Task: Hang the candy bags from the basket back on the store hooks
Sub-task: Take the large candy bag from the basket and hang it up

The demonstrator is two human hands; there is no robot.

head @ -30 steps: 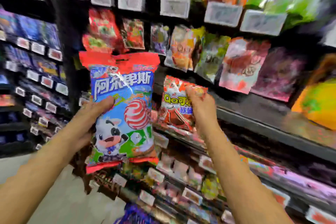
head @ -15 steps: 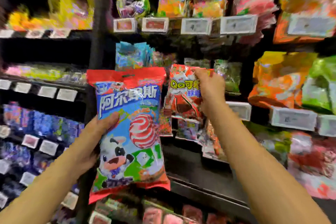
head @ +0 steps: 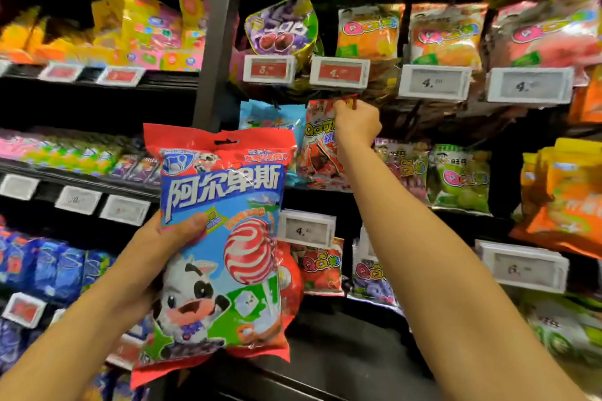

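Note:
My left hand (head: 163,244) grips a large lollipop bag (head: 224,238), blue with a red top, a cartoon cow and a hang slot near its top, held upright in front of the shelves. My right hand (head: 356,122) is raised and pinches the top edge of a small red QQ candy bag (head: 321,156). That bag's top is just under the red price tag (head: 339,72), beside a hanging light-blue bag (head: 272,117). The hook itself is hidden behind the tag and my fingers. No basket is in view.
A dark upright post (head: 218,39) splits the display. Left of it run shelves with boxed sweets and price tags. On the right, rows of hanging gummy bags, purple (head: 281,28), orange (head: 368,31), green (head: 462,177), fill the hooks, each row fronted by a tag such as the white tag (head: 306,229).
The view has tilted upward along the display. My right hand has lifted the small red bag higher and further in, up under the price tag. The lollipop bag stays in my left hand.

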